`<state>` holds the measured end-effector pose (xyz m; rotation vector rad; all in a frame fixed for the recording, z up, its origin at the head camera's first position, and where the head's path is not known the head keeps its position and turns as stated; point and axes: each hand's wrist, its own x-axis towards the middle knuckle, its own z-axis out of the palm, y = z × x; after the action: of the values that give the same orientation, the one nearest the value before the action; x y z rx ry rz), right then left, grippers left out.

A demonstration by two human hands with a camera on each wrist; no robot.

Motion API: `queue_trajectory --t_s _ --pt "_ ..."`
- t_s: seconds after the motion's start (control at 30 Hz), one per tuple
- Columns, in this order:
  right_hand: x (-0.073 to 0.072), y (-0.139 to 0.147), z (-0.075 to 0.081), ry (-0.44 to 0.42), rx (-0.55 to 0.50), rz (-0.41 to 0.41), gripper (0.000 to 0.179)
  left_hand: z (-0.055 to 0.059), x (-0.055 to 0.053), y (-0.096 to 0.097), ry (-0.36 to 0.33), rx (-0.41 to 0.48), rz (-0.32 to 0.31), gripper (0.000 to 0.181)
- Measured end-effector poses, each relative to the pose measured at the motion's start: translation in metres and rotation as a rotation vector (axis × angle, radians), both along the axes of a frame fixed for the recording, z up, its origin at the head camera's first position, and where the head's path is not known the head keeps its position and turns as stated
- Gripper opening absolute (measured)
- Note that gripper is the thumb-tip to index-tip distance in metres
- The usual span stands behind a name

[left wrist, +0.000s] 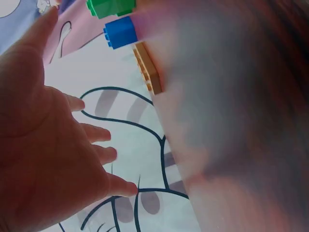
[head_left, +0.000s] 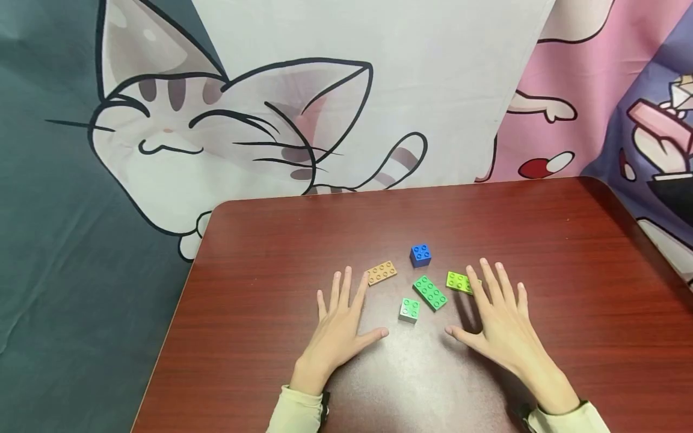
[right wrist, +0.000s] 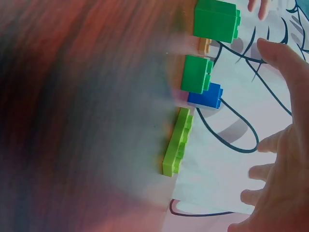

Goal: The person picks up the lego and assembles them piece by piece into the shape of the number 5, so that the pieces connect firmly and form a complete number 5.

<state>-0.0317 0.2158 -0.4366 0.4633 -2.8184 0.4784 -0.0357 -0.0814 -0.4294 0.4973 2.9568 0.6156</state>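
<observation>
Several toy building bricks lie apart on a brown table. My left hand (head_left: 338, 331), fingers spread, is nearest the tan brick (head_left: 382, 273) and holds nothing. My right hand (head_left: 503, 328) also has spread fingers, holds nothing, and partly covers the lime brick (head_left: 458, 282) in the head view. Between the hands are a long green brick (head_left: 430, 293) and a small green brick (head_left: 409, 310), with the small blue brick (head_left: 420, 255) farthest back. In the right wrist view the right hand (right wrist: 285, 140) appears raised beside the lime brick (right wrist: 177, 142), not touching it.
The brown table (head_left: 260, 258) has a rounded far-left corner. Behind it hangs a white cloth (head_left: 433, 78) with a cartoon cat, beside pink and purple cartoon fabric (head_left: 590, 78). Grey-green cloth (head_left: 70, 288) covers the left side.
</observation>
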Motion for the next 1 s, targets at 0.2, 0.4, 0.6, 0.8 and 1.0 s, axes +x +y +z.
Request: queue_trajectory --t_s 0.2,0.4,0.6,0.8,1.0 --pt "0.0 0.001 0.0 -0.002 -0.017 -0.007 0.108 0.0 0.0 0.007 -0.029 0.018 -0.023 0.094" --pt "-0.001 0.001 0.0 0.004 -0.026 -0.005 0.106 -0.002 0.0 0.009 -0.043 0.017 -0.034 0.093" --pt "-0.004 -0.001 0.001 0.01 -0.062 0.024 0.1 0.003 -0.009 0.009 -0.093 0.012 0.007 0.077" --pt "-0.006 -0.006 0.002 0.012 -0.047 0.036 0.096 0.007 -0.025 0.009 -0.11 -0.003 0.041 0.056" --pt "-0.01 -0.007 0.003 0.007 -0.041 0.027 0.093 0.006 -0.036 0.011 -0.16 -0.067 0.053 0.054"
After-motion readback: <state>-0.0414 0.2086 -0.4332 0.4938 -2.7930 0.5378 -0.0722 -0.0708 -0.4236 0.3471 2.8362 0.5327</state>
